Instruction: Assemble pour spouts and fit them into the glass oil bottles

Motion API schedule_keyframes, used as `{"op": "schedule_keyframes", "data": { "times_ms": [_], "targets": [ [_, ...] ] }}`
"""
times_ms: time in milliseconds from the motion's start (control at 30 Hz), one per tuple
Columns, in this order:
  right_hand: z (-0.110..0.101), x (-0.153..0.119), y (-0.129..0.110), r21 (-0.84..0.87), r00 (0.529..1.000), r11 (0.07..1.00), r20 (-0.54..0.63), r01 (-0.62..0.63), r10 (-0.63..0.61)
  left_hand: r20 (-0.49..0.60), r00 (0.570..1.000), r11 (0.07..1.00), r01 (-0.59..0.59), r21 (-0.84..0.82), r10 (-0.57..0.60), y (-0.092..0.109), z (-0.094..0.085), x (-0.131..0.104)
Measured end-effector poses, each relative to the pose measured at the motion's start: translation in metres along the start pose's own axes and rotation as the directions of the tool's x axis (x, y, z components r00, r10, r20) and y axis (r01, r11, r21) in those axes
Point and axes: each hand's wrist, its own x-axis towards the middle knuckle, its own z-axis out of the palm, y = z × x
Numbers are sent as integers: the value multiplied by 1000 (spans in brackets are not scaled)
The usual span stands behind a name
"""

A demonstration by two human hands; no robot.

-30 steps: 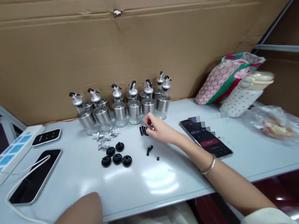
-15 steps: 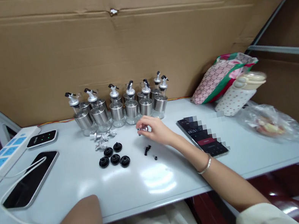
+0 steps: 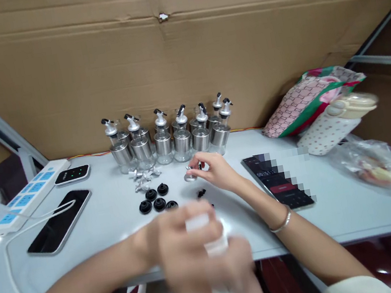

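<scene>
My right hand pinches a silver pourer part just above the table, its wider round end turned down. A small dark piece also shows by these fingers. Close to the camera, my left hand is smeared by motion; whether it holds anything cannot be made out. Behind and partly under it lie several black round stoppers. Silver spout pieces are heaped just beyond the stoppers. Below my right hand are a few tiny black pieces, some hidden by my left hand.
Glass-and-steel oil bottles, several with spouts, stand in rows before the cardboard wall. On the left lie a power strip, a phone and a small device. A second phone, tumbler, pouch and plastic bag sit right.
My left hand has come up into view, close to the camera. The silver part in my right hand has turned, its wide end now downward. The whole view has shifted slightly.
</scene>
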Motion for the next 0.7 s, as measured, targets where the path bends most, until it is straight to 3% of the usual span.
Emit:
{"op": "schedule_keyframes", "data": {
  "times_ms": [33,67,133,200,300,433,533,700],
  "targets": [
    [-1,0,-2,8,1000,1000,-24,1,-1,-38,997,998,-61,12,62,-13,3,8],
    [-1,0,-4,23,999,1000,-47,-7,8,-132,971,978,-186,91,197,-26,7,14],
    [-1,-1,-7,87,996,995,-74,-51,58,-224,959,965,-123,233,176,-49,14,22],
    [0,-1,-8,204,990,973,-63,-110,126,-214,970,955,-47,292,113,-62,21,20],
    [5,-1,-8,395,981,901,3,-179,193,-143,987,936,-17,352,72,-61,28,9],
    [8,0,-11,533,976,820,64,-210,208,-151,988,925,25,379,35,-56,33,-1],
    [7,0,-13,598,976,773,97,-215,196,-132,991,945,49,323,-6,-61,36,-2],
    [1,-1,-17,603,965,754,186,-259,183,-77,995,973,-38,226,56,-69,41,-4]
  ]
}}
